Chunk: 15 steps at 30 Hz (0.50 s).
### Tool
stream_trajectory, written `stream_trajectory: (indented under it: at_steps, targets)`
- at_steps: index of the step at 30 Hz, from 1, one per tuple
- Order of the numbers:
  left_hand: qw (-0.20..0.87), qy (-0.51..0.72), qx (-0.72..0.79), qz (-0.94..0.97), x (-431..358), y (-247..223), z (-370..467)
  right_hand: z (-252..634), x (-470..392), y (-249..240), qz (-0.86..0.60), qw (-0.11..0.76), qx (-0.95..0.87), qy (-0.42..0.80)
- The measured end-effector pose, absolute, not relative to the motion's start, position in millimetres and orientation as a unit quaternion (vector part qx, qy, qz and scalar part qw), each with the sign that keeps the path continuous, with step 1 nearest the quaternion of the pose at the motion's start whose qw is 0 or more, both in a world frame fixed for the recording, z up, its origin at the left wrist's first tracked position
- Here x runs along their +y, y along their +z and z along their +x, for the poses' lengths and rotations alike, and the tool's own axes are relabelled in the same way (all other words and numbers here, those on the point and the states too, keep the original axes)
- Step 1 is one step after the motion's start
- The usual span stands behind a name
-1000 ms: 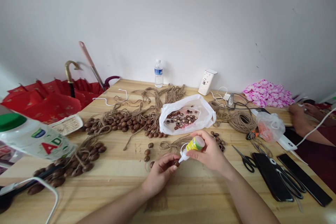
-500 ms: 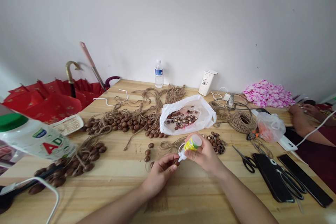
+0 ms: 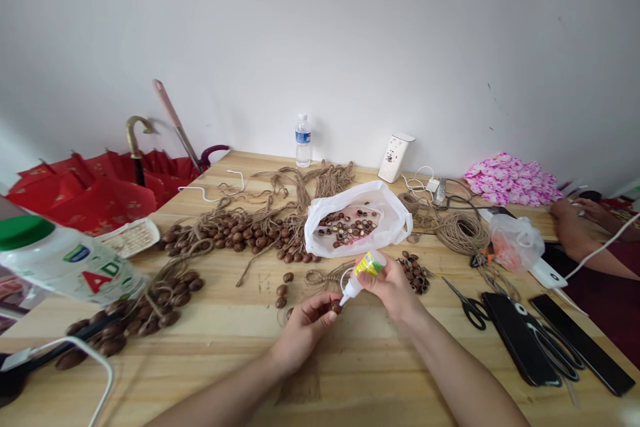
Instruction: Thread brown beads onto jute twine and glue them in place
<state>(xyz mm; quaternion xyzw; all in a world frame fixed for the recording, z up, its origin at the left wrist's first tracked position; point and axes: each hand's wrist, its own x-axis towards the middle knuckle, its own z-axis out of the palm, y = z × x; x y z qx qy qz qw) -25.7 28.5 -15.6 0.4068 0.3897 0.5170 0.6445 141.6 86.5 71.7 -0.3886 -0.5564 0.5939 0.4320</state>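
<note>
Between the fingertips of my left hand (image 3: 309,329) is a round brown nutshell (image 3: 337,307). My right hand (image 3: 393,287) grips a small white glue bottle (image 3: 369,267) with a yellow and green label, tipped so its nozzle points down at the shell; whether the tip touches it I cannot tell. A few loose brown nutshells (image 3: 281,291) lie just left of my left hand. Beyond my hands an open white plastic bag (image 3: 320,248) holds many shell pieces. Beside my right hand sits a small pile of shell halves (image 3: 416,273).
Strung brown nuts with twine (image 3: 240,233) spread across the left and middle. A large white bottle (image 3: 65,257) stands at left. Small scissors (image 3: 470,307), a black phone (image 3: 520,340) and a twine coil (image 3: 463,232) lie at right. Another person's hand (image 3: 565,213) is at the far right.
The glue bottle has tilted in my right hand, showing more of its white neck, with its nozzle at the shell. My left hand has barely moved.
</note>
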Motion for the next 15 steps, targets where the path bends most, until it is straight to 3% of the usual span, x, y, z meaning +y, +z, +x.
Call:
stream_trajectory:
  at_steps: [15]
  targets:
    - [0.647,0.510,0.402,0.400,26.6,-12.5,-25.2,141.5,87.5,72.3,-0.411,0.438,-0.564,0.567]
